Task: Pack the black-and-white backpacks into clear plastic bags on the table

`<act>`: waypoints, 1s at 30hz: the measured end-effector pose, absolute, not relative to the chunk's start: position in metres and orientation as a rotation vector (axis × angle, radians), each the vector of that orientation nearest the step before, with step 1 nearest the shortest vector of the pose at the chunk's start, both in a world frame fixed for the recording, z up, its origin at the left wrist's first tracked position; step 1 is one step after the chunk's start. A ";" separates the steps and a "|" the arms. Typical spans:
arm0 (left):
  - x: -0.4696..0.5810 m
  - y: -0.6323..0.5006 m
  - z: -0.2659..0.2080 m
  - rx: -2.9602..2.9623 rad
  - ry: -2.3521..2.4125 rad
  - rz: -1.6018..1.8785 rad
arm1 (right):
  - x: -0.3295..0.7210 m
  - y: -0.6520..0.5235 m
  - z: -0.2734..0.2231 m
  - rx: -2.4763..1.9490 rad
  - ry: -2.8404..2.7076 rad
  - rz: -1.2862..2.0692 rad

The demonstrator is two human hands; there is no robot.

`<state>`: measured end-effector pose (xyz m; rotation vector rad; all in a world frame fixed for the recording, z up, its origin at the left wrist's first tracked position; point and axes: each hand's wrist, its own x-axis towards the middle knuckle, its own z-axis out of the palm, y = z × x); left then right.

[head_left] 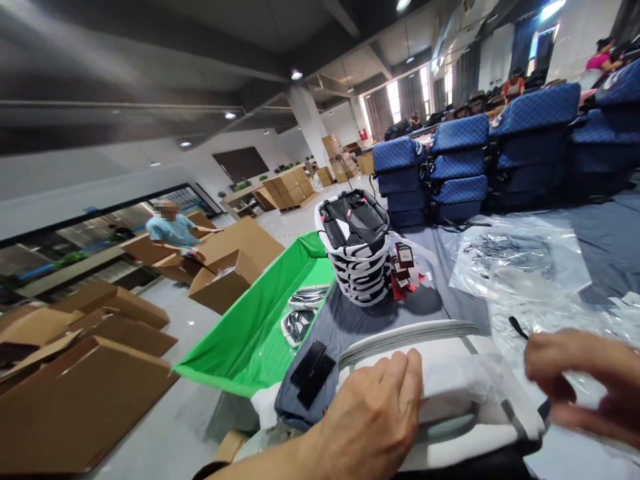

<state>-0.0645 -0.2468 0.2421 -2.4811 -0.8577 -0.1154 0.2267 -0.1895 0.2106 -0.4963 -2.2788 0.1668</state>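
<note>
The left hand (373, 407) grips the white bag (463, 377) at five o'clock, I can't tell whether the blurred right hand (583, 370) holds anything, and a shove toward nine o'clock could knock the black blocks (307, 365) off the surface (347, 328).

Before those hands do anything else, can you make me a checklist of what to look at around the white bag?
1. Left hand touching the white bag: ok, its fingers are on top.
2. Right hand on the bag too: not ok, it is raised at the bag's right end, fingers curled.
3. Zip closed all the way: cannot tell, part of the bag is hidden.
4. Two small black objects away from the left hand's fingers: ok, they lie on grey cloth to the left.
5. Black-and-white stack not touching either hand: ok, it stands beyond the bag.
</note>
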 end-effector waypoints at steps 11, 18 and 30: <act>-0.067 -0.250 0.237 -2.249 -0.846 -0.158 | 0.189 -0.169 0.192 -0.396 -2.280 0.686; -0.064 -0.238 0.235 -2.191 -0.932 -0.159 | 0.171 -0.181 0.191 -0.606 -2.323 -0.420; -0.042 -0.201 0.248 -2.167 -1.564 0.225 | 0.184 -0.105 0.214 -0.846 -2.680 0.229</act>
